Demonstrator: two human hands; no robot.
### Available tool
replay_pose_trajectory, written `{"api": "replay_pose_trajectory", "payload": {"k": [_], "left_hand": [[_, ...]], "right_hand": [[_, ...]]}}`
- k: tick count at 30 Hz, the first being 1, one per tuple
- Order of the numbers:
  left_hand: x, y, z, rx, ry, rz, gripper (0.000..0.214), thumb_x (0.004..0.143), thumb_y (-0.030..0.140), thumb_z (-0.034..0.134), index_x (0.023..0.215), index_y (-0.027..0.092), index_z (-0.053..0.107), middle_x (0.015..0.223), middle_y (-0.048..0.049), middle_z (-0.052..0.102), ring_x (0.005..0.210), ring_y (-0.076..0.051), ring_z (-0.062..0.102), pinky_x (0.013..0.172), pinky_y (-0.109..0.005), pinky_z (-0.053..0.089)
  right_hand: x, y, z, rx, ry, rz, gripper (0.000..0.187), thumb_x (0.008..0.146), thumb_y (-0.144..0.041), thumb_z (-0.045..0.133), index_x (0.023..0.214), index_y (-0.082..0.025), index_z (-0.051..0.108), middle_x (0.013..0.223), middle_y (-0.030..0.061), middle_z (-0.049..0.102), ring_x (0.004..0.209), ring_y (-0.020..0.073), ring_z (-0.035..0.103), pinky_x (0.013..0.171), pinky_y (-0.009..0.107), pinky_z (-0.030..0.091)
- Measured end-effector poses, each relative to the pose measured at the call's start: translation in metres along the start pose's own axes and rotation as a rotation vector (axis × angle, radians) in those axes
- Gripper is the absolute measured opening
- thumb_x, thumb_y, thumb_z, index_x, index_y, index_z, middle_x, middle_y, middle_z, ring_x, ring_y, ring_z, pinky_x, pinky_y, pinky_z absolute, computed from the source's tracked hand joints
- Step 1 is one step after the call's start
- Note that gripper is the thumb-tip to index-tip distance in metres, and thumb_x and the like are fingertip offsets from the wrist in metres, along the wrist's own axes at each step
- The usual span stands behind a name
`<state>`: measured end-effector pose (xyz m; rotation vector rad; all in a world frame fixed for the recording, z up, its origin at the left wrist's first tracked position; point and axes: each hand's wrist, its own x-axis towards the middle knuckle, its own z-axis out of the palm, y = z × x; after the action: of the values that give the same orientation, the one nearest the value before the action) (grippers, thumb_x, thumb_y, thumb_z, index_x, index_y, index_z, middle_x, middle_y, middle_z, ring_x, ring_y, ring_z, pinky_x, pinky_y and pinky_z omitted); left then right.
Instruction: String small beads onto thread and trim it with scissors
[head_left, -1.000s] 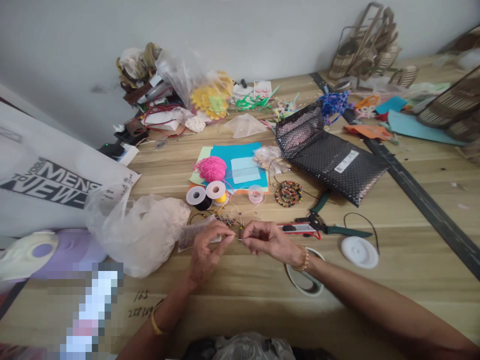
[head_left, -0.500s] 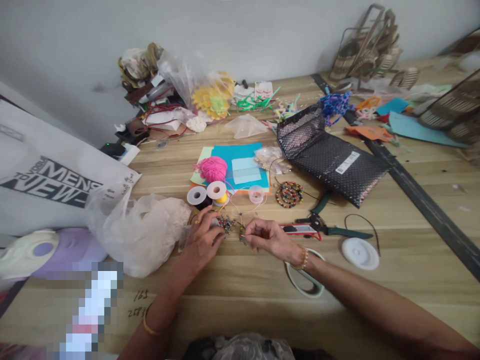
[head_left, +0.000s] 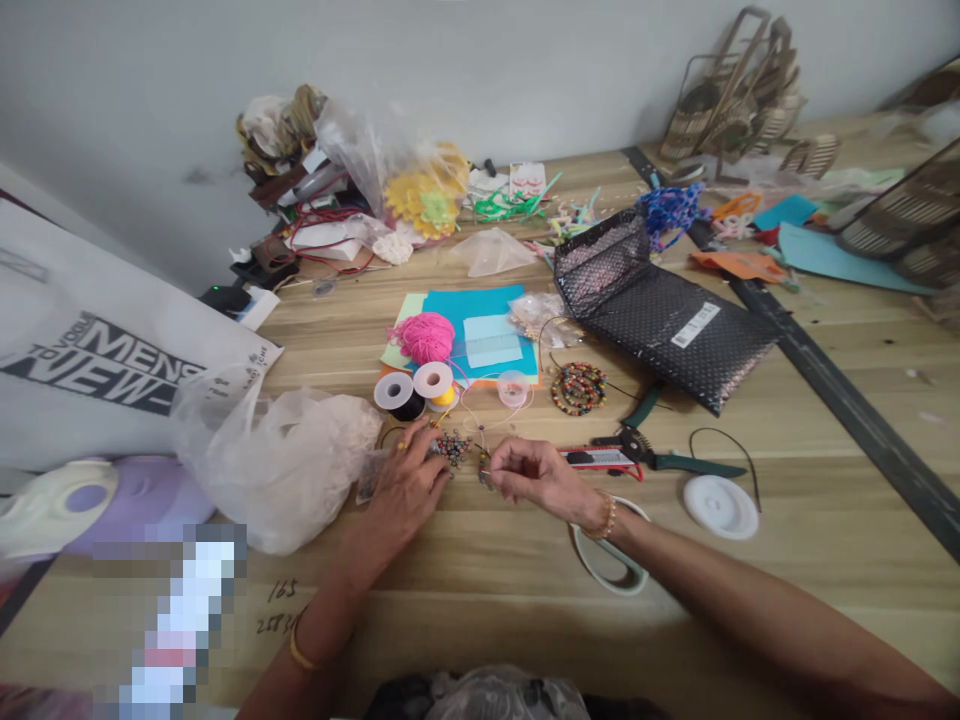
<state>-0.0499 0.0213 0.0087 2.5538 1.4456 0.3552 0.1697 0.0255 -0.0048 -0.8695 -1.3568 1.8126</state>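
Observation:
My left hand (head_left: 405, 485) rests low over the table, fingers bent a little and apart, at the left side of a small pile of dark beads (head_left: 454, 447). My right hand (head_left: 529, 470) is closed in a pinch just right of the pile. A thin string with a few beads (head_left: 484, 464) hangs at its fingertips. Partly under my left hand lies a small clear bag (head_left: 367, 478). Behind the pile stand a spool of black thread (head_left: 406, 404), a spool of yellow thread (head_left: 445, 397) and a clear spool (head_left: 513, 390).
A coiled bead strand (head_left: 577, 388), a red-edged cutter (head_left: 600, 458) and green-handled pliers (head_left: 637, 443) lie to the right. Scissors handles (head_left: 611, 575) sit under my right wrist. A plastic bag (head_left: 289, 470) bulges at left; a black bubble mailer (head_left: 675, 320) lies behind.
My left hand has shifted very slightly left and back from the bead pile, uncovering more of the black spool and the clear bag. My right hand holds nearly still.

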Motion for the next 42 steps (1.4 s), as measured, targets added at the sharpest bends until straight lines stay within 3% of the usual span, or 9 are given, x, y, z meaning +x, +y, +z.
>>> {"api": "replay_pose_trajectory", "payload": {"k": [6, 10, 13, 17, 22, 27, 42], "left_hand": [[0.001, -0.004, 0.003, -0.033, 0.043, 0.022, 0.017, 0.086, 0.016, 0.05, 0.079, 0.017, 0.066, 0.12, -0.0092, 0.054, 0.13, -0.029, 0.033, 0.105, -0.048, 0.037], [0.004, 0.004, -0.002, -0.21, 0.203, -0.04, 0.015, 0.083, 0.016, 0.055, 0.074, 0.018, 0.067, 0.107, -0.01, 0.063, 0.119, -0.028, 0.045, 0.098, -0.046, 0.041], [0.004, 0.013, -0.007, -0.507, 0.255, -0.193, 0.009, 0.08, 0.021, 0.062, 0.076, 0.018, 0.069, 0.087, -0.0067, 0.068, 0.09, -0.021, 0.06, 0.083, -0.036, 0.048], [0.004, 0.02, 0.0, -1.059, 0.107, -0.507, 0.011, 0.072, 0.028, 0.07, 0.075, 0.017, 0.07, 0.072, -0.0024, 0.069, 0.069, -0.015, 0.06, 0.067, -0.027, 0.047], [0.011, 0.027, 0.012, -1.542, 0.014, -0.657, 0.018, 0.06, 0.03, 0.077, 0.067, 0.016, 0.07, 0.058, 0.0003, 0.065, 0.056, -0.011, 0.055, 0.059, -0.023, 0.044], [0.014, 0.03, 0.012, -1.605, -0.041, -0.657, 0.018, 0.058, 0.03, 0.078, 0.066, 0.017, 0.069, 0.057, 0.0008, 0.062, 0.056, -0.011, 0.054, 0.058, -0.024, 0.043], [0.012, 0.03, 0.014, -1.589, -0.044, -0.646, 0.019, 0.058, 0.03, 0.079, 0.067, 0.016, 0.071, 0.059, 0.0002, 0.064, 0.058, -0.011, 0.054, 0.061, -0.024, 0.042]], "right_hand": [[0.0, -0.001, -0.001, -0.002, 0.008, -0.002, 0.034, 0.077, -0.047, 0.066, 0.074, -0.015, 0.054, 0.06, -0.0025, 0.052, 0.05, 0.007, 0.045, 0.047, 0.019, 0.037], [0.0, -0.002, 0.0, -0.012, 0.02, -0.014, 0.035, 0.077, -0.048, 0.065, 0.074, -0.015, 0.054, 0.06, -0.0026, 0.051, 0.05, 0.0068, 0.043, 0.048, 0.02, 0.035], [-0.001, -0.003, 0.002, -0.034, 0.035, -0.039, 0.034, 0.078, -0.047, 0.064, 0.075, -0.015, 0.054, 0.062, -0.0023, 0.051, 0.052, 0.0073, 0.042, 0.049, 0.02, 0.033], [-0.005, -0.004, 0.005, -0.079, 0.048, -0.07, 0.032, 0.079, -0.045, 0.063, 0.075, -0.015, 0.054, 0.062, -0.0028, 0.048, 0.053, 0.0076, 0.04, 0.049, 0.02, 0.032], [-0.009, -0.005, 0.008, -0.104, 0.03, -0.071, 0.028, 0.081, -0.041, 0.061, 0.077, -0.015, 0.054, 0.064, -0.0024, 0.049, 0.054, 0.0076, 0.041, 0.05, 0.02, 0.033], [-0.009, -0.007, 0.008, -0.154, 0.044, -0.09, 0.027, 0.082, -0.04, 0.06, 0.077, -0.015, 0.054, 0.064, -0.0021, 0.05, 0.055, 0.0077, 0.04, 0.051, 0.02, 0.032], [-0.007, -0.004, 0.008, -0.164, 0.025, -0.108, 0.021, 0.083, -0.034, 0.06, 0.076, -0.015, 0.055, 0.062, -0.003, 0.049, 0.055, 0.0079, 0.04, 0.052, 0.021, 0.033]]}}
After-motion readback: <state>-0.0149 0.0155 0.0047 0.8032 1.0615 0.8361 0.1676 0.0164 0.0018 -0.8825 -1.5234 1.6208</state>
